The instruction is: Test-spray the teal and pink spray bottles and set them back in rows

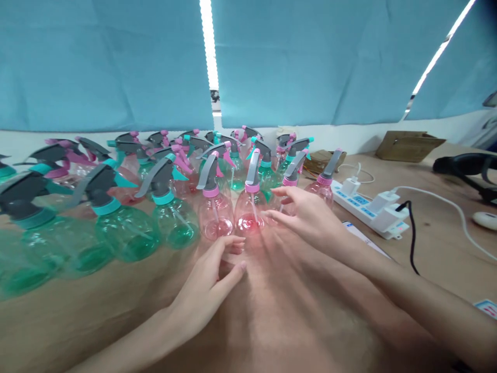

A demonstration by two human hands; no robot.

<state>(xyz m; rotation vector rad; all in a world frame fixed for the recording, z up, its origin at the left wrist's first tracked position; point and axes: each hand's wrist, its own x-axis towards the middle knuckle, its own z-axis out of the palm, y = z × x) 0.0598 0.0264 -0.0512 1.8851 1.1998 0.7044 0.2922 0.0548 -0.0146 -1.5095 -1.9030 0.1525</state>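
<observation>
Several spray bottles stand in rows on the wooden table, green ones at the left and pink ones in the middle. My left hand lies low on the table with fingers loosely curled, just below a pink bottle, holding nothing. My right hand reaches in from the right with fingers stretched out, its fingertips touching the side of another pink bottle with a grey trigger and pink collar. A green bottle stands left of the pink pair.
A white power strip with plugged chargers and cables lies right of the bottles. A cardboard box sits at the back right. A black object and a white oval item lie at the far right. Blue blinds cover the windows behind.
</observation>
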